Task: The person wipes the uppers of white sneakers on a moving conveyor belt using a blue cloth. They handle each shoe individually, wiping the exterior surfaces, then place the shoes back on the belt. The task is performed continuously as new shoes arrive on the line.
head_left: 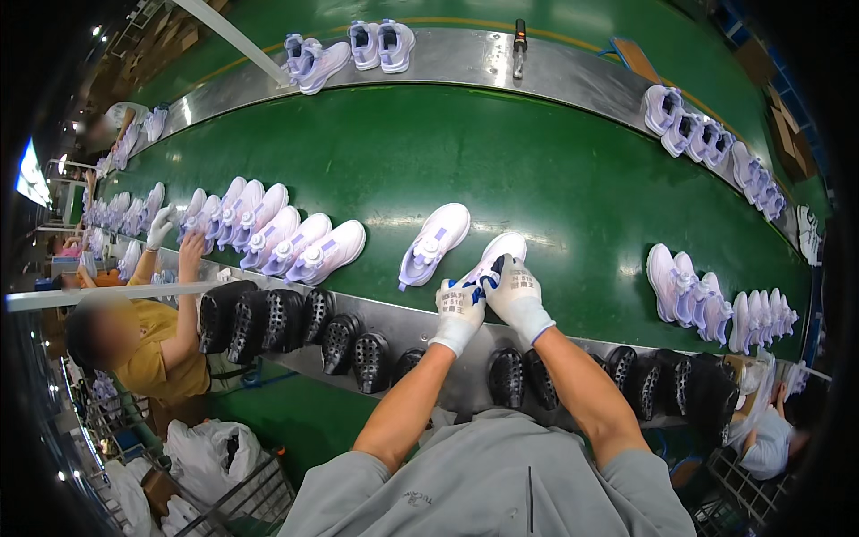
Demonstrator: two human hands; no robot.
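Observation:
Both my hands wear white gloves with dark print and blue fingertips. They meet over one pale lilac sneaker (503, 244), which lies on the green belt with its toe pointing away from me. My left hand (461, 313) closes on its heel end, and my right hand (515, 291) grips it from the right with bent fingers. The hands hide the sneaker's opening and heel. Just left of them, a second sneaker (436, 243) of the same kind lies untouched, with a round dial and a purple tab on top.
Rows of similar sneakers lie on the belt at left (335, 251) and right (662, 282). Black perforated shoe-shaped pieces (370, 360) line the near steel ledge. On the far ledge are more sneakers (395, 46) and a black-handled tool (520, 40). A co-worker (148, 345) reaches in at left.

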